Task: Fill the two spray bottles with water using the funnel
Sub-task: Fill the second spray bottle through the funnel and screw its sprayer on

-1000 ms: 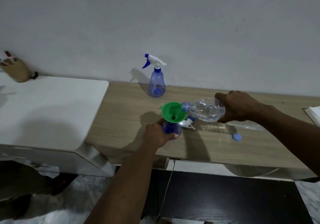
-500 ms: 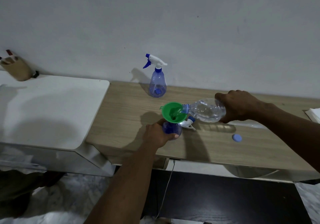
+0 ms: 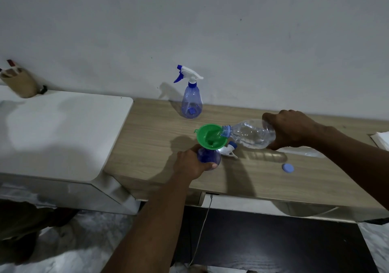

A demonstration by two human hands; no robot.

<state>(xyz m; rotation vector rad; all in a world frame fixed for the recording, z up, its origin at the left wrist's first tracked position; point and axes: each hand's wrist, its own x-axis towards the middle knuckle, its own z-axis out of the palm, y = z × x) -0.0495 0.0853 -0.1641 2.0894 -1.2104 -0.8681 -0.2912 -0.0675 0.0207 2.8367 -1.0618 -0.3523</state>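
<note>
My left hand (image 3: 190, 164) grips a blue spray bottle body (image 3: 207, 156) standing on the wooden desk (image 3: 151, 146). A green funnel (image 3: 210, 135) sits in its neck. My right hand (image 3: 292, 129) holds a clear water bottle (image 3: 250, 134) tipped nearly flat, its blue-ringed mouth over the funnel's rim. The loose white and blue trigger head (image 3: 228, 149) lies on the desk just right of the funnel. A second spray bottle (image 3: 191, 100), trigger head on, stands upright near the wall.
A blue bottle cap (image 3: 287, 168) lies on the desk to the right. A white cabinet top (image 3: 63, 129) adjoins the desk on the left, with a tan holder (image 3: 20, 82) at its back. White paper (image 3: 382, 139) sits at the far right edge.
The water bottle's mouth has dipped further into the funnel and the bottle has tilted a little more. My left hand has stayed on the spray bottle.
</note>
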